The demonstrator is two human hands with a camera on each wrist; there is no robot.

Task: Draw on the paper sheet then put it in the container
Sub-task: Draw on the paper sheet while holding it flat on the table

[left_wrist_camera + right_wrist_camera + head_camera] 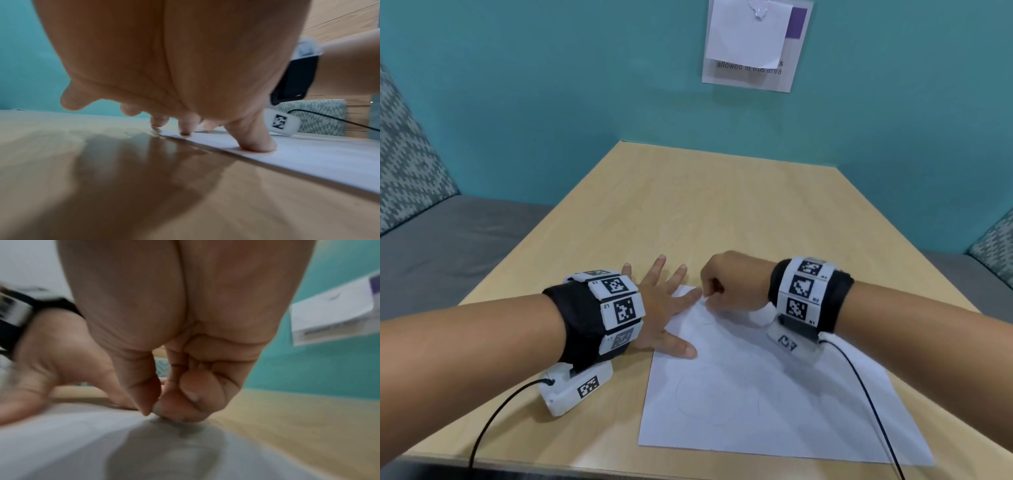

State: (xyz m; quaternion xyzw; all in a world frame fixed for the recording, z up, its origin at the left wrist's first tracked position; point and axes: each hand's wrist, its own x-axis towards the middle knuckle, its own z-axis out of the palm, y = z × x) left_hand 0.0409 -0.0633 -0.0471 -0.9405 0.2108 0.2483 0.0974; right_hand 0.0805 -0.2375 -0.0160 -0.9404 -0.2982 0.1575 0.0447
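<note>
White paper sheet [763, 387] with faint pencil circles on light wooden table [688, 205]. Left hand [657, 308] splayed flat, pressing sheet's edge. Right hand [736, 284] curled, pinching sheet's far corner.

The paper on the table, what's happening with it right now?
A person has a white paper sheet with faint pencil circles lying on a wooden table. Their left hand presses flat on its far left part, fingers spread. Their right hand pinches the sheet's far corner. No pencil or container is in view.
</note>
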